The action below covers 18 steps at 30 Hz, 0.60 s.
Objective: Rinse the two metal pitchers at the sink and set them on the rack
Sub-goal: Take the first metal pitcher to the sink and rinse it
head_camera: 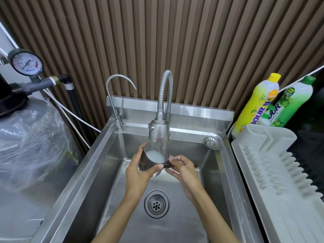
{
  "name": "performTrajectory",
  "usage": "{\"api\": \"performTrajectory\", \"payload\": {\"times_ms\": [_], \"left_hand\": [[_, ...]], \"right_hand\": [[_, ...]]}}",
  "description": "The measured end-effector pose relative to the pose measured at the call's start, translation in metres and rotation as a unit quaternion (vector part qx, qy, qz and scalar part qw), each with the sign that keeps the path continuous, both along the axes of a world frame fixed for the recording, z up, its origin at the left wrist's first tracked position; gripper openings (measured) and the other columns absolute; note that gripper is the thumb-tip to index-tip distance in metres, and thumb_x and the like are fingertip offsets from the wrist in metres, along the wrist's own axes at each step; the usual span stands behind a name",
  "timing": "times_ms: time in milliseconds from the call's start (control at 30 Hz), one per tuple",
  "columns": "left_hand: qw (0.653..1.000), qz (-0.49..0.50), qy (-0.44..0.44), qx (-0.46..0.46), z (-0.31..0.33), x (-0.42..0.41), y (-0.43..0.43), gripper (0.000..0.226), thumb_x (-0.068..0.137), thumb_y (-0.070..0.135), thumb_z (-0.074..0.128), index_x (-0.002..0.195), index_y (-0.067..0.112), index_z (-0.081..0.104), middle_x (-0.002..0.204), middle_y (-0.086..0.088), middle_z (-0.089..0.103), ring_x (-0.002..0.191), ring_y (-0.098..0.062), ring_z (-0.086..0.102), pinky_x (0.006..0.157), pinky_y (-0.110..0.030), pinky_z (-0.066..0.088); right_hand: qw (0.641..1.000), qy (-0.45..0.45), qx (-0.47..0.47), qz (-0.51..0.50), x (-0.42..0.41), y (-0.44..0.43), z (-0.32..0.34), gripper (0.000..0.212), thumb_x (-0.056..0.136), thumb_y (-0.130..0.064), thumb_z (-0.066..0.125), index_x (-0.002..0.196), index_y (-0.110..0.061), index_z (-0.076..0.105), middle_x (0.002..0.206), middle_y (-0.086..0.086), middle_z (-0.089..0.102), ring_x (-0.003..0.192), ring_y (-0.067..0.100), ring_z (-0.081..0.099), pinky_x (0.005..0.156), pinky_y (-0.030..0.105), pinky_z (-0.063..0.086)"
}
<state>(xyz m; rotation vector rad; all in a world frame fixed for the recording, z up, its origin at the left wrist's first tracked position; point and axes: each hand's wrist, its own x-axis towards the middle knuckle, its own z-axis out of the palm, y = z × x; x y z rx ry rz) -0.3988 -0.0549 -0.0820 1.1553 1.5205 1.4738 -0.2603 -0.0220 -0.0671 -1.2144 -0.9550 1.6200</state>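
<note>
1. Metal pitcher is held over the steel sink basin, directly beneath the spray head of the flexible faucet. Only one pitcher is in view.
2. Appearance: polished stainless body with a mirror finish, dark reflections on the near wall, rounded base visible below the thumb. The mouth tilts up toward the stream; the inside is filled with white, frothing water.
3. Water runs from the spray head straight into the pitcher mouth.
4. Left hand: grip closed around the pitcher body, thumb across the near wall, fingers reaching up at the far-left rim.
5. Right hand: grip closed on the right edge of the pitcher (whether that is the handle or spout I cannot tell; fingers cover it).
6. White dish rack sits just right of the sink, with nothing on its ribs. Two dish soap bottles stand behind it.
</note>
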Motion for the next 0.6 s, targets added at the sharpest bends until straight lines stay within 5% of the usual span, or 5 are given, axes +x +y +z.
{"api": "performTrajectory", "payload": {"times_ms": [100, 233, 433, 600], "left_hand": [[1.0, 0.012, 0.011, 0.0, 0.004, -0.002, -0.001, 0.076, 0.056, 0.023, 0.086, 0.116, 0.054, 0.052, 0.111, 0.009, 0.063, 0.101, -0.001, 0.059, 0.085, -0.013, 0.043], [1.0, 0.028, -0.003, -0.01, 0.002, 0.0, -0.003, 0.078, 0.055, 0.028, 0.086, 0.124, 0.041, 0.054, 0.119, 0.002, 0.064, 0.115, -0.009, 0.056, 0.089, -0.017, 0.041], [0.998, 0.045, -0.02, -0.05, -0.002, 0.005, -0.002, 0.084, 0.052, 0.028, 0.088, 0.129, 0.03, 0.053, 0.117, 0.0, 0.067, 0.109, -0.004, 0.059, 0.095, -0.02, 0.043], [0.996, 0.018, -0.065, -0.062, -0.003, 0.009, -0.002, 0.071, 0.039, 0.036, 0.086, 0.105, 0.04, 0.061, 0.088, 0.027, 0.066, 0.08, 0.022, 0.06, 0.068, 0.003, 0.043]], "right_hand": [[1.0, -0.023, -0.002, 0.009, -0.002, 0.001, 0.001, 0.013, 0.088, -0.015, 0.058, 0.079, -0.007, 0.055, 0.084, 0.014, 0.064, 0.081, 0.023, 0.064, 0.081, 0.033, 0.057], [0.998, -0.067, -0.005, 0.004, -0.001, 0.002, 0.005, 0.014, 0.087, -0.019, 0.06, 0.076, -0.01, 0.056, 0.076, 0.011, 0.064, 0.071, 0.016, 0.064, 0.065, 0.025, 0.058], [0.995, -0.101, 0.003, -0.01, 0.006, -0.001, 0.008, 0.014, 0.085, -0.018, 0.063, 0.075, -0.01, 0.056, 0.069, 0.003, 0.064, 0.066, 0.015, 0.063, 0.061, 0.024, 0.057], [0.984, -0.169, 0.039, -0.027, 0.012, -0.001, 0.014, 0.016, 0.082, -0.019, 0.066, 0.071, -0.01, 0.058, 0.07, 0.009, 0.065, 0.069, 0.02, 0.063, 0.066, 0.032, 0.059]]}}
